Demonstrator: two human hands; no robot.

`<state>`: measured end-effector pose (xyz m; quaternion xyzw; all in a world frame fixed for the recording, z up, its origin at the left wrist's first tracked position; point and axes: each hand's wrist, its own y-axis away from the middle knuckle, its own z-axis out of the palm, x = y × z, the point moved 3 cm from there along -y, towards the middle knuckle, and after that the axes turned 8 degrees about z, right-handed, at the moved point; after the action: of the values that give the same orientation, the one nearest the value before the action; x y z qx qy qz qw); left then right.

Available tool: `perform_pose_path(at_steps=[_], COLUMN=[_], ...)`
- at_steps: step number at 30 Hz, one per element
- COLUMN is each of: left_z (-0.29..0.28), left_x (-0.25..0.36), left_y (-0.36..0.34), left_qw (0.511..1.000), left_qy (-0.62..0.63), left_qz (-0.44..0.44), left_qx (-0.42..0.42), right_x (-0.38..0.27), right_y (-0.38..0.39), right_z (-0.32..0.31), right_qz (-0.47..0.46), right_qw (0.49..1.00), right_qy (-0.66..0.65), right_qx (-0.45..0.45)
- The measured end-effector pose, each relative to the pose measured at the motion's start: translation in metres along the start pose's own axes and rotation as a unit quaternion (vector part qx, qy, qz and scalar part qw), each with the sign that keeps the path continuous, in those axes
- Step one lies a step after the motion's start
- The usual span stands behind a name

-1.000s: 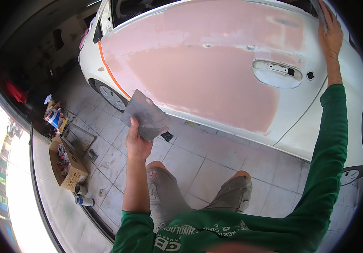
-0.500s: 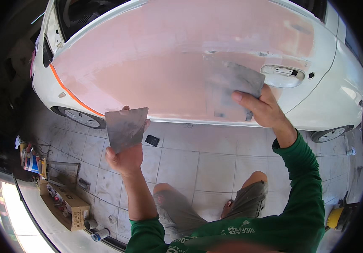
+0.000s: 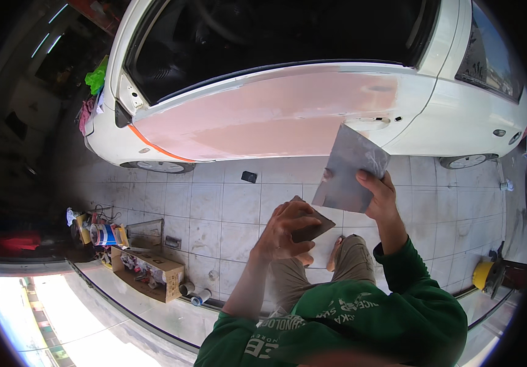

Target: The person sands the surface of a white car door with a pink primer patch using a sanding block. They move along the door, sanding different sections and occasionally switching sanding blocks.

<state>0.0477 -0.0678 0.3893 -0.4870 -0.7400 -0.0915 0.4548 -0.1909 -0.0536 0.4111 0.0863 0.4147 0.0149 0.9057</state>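
Note:
My right hand (image 3: 381, 197) grips a flat, rectangular grey putty spreader (image 3: 352, 168), thumb on its near face, raised in front of the door's lower right part. My left hand (image 3: 287, 235) is lower and closer to my body, its fingers curled round a smaller, darker putty spreader (image 3: 316, 227). The two plates are close together, and I cannot tell whether they touch. Beyond them stands a white car, its door (image 3: 245, 128) covered with dull pink filler or primer. The right plate hides part of the door's lower edge.
A white door handle (image 3: 367, 123) sits right of the pink area. Orange tape (image 3: 159, 148) lines the door's left edge. A small black piece (image 3: 249, 177) lies on the tiled floor (image 3: 205, 202). At left stands an open cardboard box (image 3: 168, 275); at right, a yellow-and-black object (image 3: 484, 275).
My right hand has drawn its spreader back from the door. My left hand has moved right and turned over with its spreader, bringing the plates together. The view has tilted up, showing the car window.

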Motion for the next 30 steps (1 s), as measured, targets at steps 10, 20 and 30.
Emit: perform_pose_path(at_steps=[10,20,30], left_z=[-0.09,0.076,0.117], left_x=[0.194,0.177,0.139], left_y=[-0.066,-0.043,0.095], left_qw=[0.982,0.995,0.706], left_qy=[-0.166,0.028,0.198], left_qz=[-0.002,-0.086,-0.324], left_qx=[0.095,-0.037,0.598], right_x=[-0.125,-0.112,-0.107], right_y=[0.103,0.13,0.149], right_z=[0.065,-0.05,-0.132], right_qz=[-0.03,-0.247,0.128], right_qw=[0.955,0.69,0.988], right_qy=[0.26,0.661,0.061], right_qx=[-0.137,0.162,0.066])
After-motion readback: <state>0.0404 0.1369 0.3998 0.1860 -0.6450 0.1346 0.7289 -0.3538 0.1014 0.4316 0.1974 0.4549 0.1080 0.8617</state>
